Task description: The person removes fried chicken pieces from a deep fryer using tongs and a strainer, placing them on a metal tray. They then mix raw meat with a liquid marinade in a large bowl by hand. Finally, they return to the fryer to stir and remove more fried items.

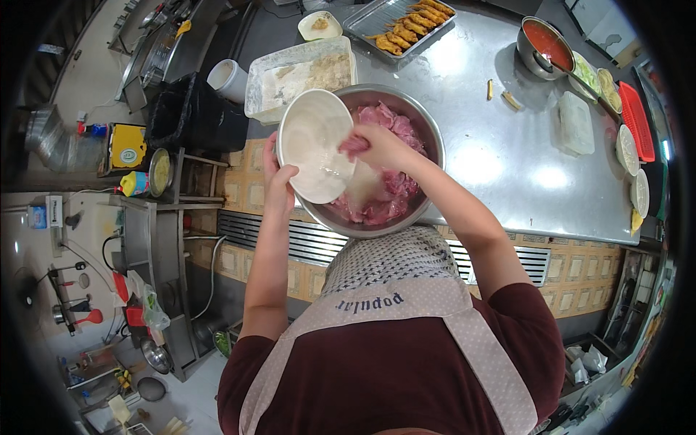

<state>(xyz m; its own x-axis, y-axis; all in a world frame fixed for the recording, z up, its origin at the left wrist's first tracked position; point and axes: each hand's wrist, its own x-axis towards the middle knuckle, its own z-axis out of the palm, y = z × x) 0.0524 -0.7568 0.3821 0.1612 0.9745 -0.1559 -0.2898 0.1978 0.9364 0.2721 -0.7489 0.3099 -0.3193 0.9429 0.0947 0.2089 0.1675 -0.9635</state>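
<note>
My left hand (280, 176) grips a white bowl (315, 138) by its left rim, the thumb over the edge. Tilted to the right, the bowl overhangs a large stainless steel basin (436, 147) of raw pink meat (389, 204). Pale, cloudy liquid (367, 185) blurs between the bowl's lower right rim and the meat. At the bowl's right rim is my right hand (380, 145), with its fingers bent and motion-blurred. Whether those fingers hold a piece of meat I cannot tell. The basin sits at the table's near edge, against the apron.
Behind the basin, a plastic tub (258, 81) of flour-like powder stands on the steel table (478, 201). A metal tray (361, 24) holds several coated, orange-brown pieces. Rightward are a pot of red sauce (549, 46), a lidded plastic container (576, 122) and a red basket (636, 119).
</note>
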